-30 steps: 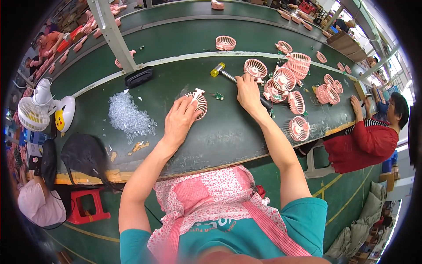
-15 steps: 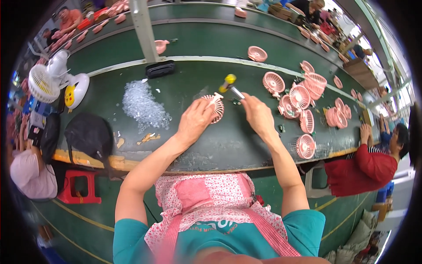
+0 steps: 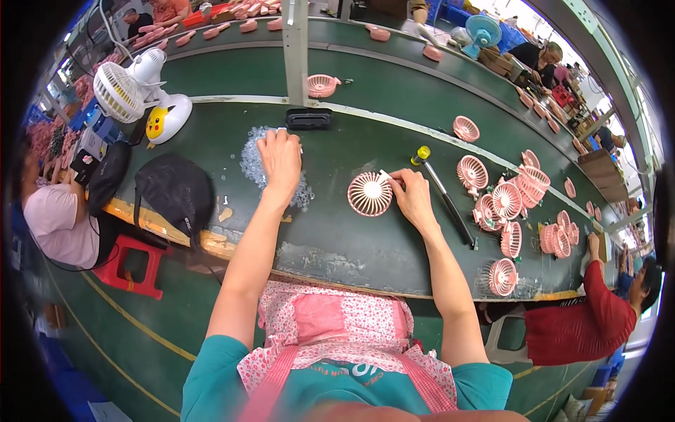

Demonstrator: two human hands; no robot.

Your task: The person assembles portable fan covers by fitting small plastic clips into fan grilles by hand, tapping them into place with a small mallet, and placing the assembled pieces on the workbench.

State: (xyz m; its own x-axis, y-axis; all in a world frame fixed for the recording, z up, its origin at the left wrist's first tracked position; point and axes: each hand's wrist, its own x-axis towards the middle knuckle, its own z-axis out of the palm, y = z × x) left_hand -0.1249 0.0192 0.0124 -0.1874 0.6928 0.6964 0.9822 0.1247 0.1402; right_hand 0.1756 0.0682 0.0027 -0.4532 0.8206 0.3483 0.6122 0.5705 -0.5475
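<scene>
My left hand (image 3: 280,162) reaches over a heap of small clear plastic pieces (image 3: 251,156). Its fingers curl down together, and whatever is between them is hidden. A round pink slatted fan grille (image 3: 369,195) lies on the green table, ribs up, with a short pale stem at its upper right. My right hand (image 3: 413,197) pinches that stem between thumb and fingers. Just beyond the right hand, a hammer (image 3: 450,205) with a yellow head and black grip rests on the tabletop.
Several pink fan housings (image 3: 507,200) are grouped at the right. A black tray (image 3: 309,119) sits beside a metal post (image 3: 295,56). At left are a white fan (image 3: 119,91) and a black cap (image 3: 174,193). A person in red (image 3: 583,323) sits at right.
The hammer has left my right hand and lies on the table; that hand now holds the grille's stem. My left hand has moved from the grille leftward to the clear pieces. The view has shifted.
</scene>
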